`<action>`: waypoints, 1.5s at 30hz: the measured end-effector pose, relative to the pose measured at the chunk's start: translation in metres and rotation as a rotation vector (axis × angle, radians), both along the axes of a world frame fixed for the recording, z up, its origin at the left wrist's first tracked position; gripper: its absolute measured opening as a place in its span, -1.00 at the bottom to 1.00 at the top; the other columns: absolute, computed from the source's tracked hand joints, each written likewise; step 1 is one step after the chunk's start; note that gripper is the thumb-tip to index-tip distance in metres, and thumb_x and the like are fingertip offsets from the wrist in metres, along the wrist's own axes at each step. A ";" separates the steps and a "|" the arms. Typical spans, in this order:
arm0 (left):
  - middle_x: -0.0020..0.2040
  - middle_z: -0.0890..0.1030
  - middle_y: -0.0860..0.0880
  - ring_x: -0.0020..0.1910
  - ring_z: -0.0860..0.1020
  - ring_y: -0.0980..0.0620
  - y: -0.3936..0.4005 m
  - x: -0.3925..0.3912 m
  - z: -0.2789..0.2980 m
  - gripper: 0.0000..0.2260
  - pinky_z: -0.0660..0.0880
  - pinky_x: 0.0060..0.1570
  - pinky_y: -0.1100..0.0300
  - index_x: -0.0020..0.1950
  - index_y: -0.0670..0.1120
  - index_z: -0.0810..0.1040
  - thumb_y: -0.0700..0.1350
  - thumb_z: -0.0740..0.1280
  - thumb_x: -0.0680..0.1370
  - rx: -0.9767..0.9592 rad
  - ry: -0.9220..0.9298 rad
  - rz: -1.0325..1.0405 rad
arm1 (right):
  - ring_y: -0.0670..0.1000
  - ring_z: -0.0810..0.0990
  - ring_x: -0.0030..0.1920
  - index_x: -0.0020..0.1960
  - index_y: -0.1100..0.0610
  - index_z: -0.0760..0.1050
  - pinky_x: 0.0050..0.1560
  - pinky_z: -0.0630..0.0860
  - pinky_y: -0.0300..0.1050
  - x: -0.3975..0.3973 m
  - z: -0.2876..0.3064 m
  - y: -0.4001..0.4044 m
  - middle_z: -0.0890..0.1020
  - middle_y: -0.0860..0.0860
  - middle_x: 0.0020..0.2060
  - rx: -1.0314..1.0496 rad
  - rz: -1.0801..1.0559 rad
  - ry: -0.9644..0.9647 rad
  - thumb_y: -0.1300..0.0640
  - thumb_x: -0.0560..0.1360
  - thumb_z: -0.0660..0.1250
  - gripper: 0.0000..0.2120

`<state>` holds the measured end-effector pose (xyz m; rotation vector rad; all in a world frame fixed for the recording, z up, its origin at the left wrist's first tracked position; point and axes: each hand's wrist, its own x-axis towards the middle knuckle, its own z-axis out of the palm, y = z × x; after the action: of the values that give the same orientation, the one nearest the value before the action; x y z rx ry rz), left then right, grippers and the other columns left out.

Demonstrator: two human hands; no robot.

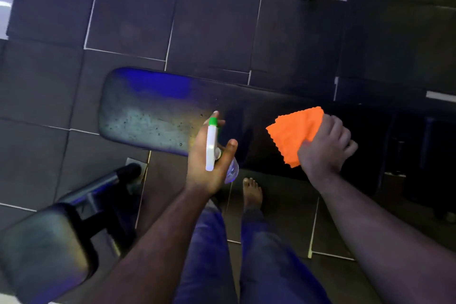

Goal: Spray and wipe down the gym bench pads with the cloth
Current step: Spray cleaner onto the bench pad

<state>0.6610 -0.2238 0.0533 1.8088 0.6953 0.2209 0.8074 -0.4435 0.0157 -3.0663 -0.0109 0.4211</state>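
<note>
The bench pad (160,111) was seen stretching left-to-right just beyond both hands, the cloth (294,134) pinched in the right hand (325,145) (nearer the unwiped dark stretch), the spray bottle (212,145) gripped in the left hand (204,163)

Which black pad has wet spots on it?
The long bench pad in front of the hands is the one, speckled with droplets beyond the spray bottle. The smaller pad at lower left shows none.

Both hands forward: left (209,155) gripping, right (325,145) clenched.
</note>
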 end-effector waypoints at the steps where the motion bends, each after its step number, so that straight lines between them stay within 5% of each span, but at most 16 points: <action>1: 0.33 0.59 0.38 0.28 0.59 0.26 0.008 -0.008 -0.001 -0.56 0.43 0.31 0.37 0.49 0.28 0.47 0.07 0.43 0.63 0.002 0.025 0.039 | 0.24 0.38 0.52 0.57 0.11 0.30 0.48 0.27 0.37 -0.010 -0.001 0.016 0.41 0.12 0.54 0.029 0.063 -0.031 0.17 0.47 0.47 -0.29; 3: 0.15 0.63 0.42 -0.01 0.59 0.29 0.027 -0.024 -0.004 -0.63 0.47 0.15 0.40 0.40 0.25 0.52 0.04 0.44 0.61 -0.014 0.076 0.127 | 0.20 0.37 0.55 0.55 0.09 0.37 0.55 0.18 0.37 -0.032 -0.006 0.058 0.45 0.09 0.53 0.104 0.224 0.006 0.11 0.47 0.46 -0.33; 5: 0.04 0.65 0.41 -0.07 0.60 0.27 0.052 -0.040 -0.007 -0.68 0.50 0.09 0.38 0.36 0.10 0.58 -0.01 0.44 0.60 -0.029 0.107 0.218 | 0.20 0.39 0.55 0.55 0.09 0.42 0.59 0.18 0.36 -0.057 -0.012 0.108 0.47 0.08 0.54 0.153 0.401 0.091 -0.02 0.48 0.47 -0.33; 9: 0.00 0.66 0.06 -0.07 0.65 -0.15 0.113 -0.077 -0.008 -0.62 0.62 0.08 -0.17 0.27 -0.14 0.66 0.12 0.36 0.65 -0.057 0.126 0.322 | 0.23 0.25 0.64 0.63 0.08 0.32 0.64 0.12 0.34 -0.099 -0.027 0.207 0.30 0.12 0.66 0.194 0.658 0.232 -0.15 0.54 0.40 -0.26; 12: -0.05 0.67 0.15 -0.10 0.62 0.04 0.158 -0.104 -0.017 -0.57 0.57 0.00 0.08 0.22 -0.10 0.69 0.22 0.31 0.63 -0.045 0.145 0.374 | 0.26 0.12 0.69 0.69 0.02 0.21 0.65 0.08 0.35 -0.116 -0.043 0.270 0.16 0.13 0.71 0.169 0.785 0.243 -0.20 0.55 0.39 -0.20; 18: -0.25 0.55 0.16 -0.23 0.50 0.04 0.234 -0.134 -0.051 -0.77 0.57 -0.11 -0.11 -0.01 0.14 0.61 0.27 0.36 0.63 -0.103 0.300 0.418 | 0.40 -0.04 0.69 0.72 -0.02 0.10 0.62 -0.08 0.49 -0.140 -0.061 0.329 0.04 0.18 0.73 0.038 0.738 0.191 -0.34 0.56 0.27 -0.15; 23: -0.35 0.50 0.09 -0.30 0.45 -0.02 0.263 -0.133 -0.070 -0.52 0.47 -0.18 -0.04 -0.22 0.01 0.50 0.41 0.32 0.56 -0.163 0.510 0.333 | 0.34 -0.11 0.71 0.75 0.00 -0.02 0.64 -0.05 0.46 -0.153 -0.066 0.340 -0.06 0.15 0.74 0.000 0.682 0.161 -0.29 0.58 0.27 -0.11; 27: -0.35 0.66 -0.07 -0.27 0.65 -0.16 0.269 -0.130 -0.074 -0.32 0.64 -0.10 -0.12 -0.18 -0.16 0.61 0.50 0.25 0.48 -0.088 0.654 0.326 | 0.31 -0.17 0.72 0.76 -0.03 -0.11 0.66 -0.09 0.41 -0.154 -0.068 0.337 -0.15 0.11 0.74 -0.040 0.692 0.152 -0.27 0.60 0.26 -0.10; 32: -0.40 0.56 0.05 -0.32 0.54 -0.05 0.280 -0.115 -0.072 -0.48 0.58 -0.13 -0.02 -0.28 0.01 0.54 0.45 0.28 0.51 -0.055 0.613 0.363 | 0.26 -0.17 0.73 0.75 -0.08 -0.15 0.67 -0.08 0.37 -0.147 -0.066 0.333 -0.16 0.08 0.75 -0.034 0.717 0.160 -0.28 0.61 0.24 -0.11; 39: -0.10 0.77 -0.15 0.02 0.74 -0.18 0.312 -0.035 -0.065 -0.41 0.64 0.16 -0.09 0.18 -0.06 0.73 0.42 0.27 0.56 0.042 0.615 0.146 | 0.18 -0.13 0.74 0.75 -0.10 -0.12 0.65 -0.07 0.44 -0.133 -0.063 0.314 -0.11 0.03 0.75 -0.012 0.762 0.148 -0.27 0.62 0.25 -0.14; 45: -0.04 0.77 -0.16 0.11 0.72 -0.23 0.296 -0.029 -0.064 -0.47 0.64 0.19 -0.09 0.28 -0.07 0.72 0.35 0.31 0.65 0.062 0.719 0.064 | 0.16 -0.03 0.74 0.75 -0.05 -0.01 0.65 -0.05 0.41 -0.118 -0.061 0.291 0.03 0.04 0.75 0.013 0.837 0.131 -0.18 0.62 0.31 -0.18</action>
<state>0.6324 0.0727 -0.0103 1.9237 1.2542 -0.3950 0.6891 -0.1527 -0.0452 -2.8548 -1.2944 0.6274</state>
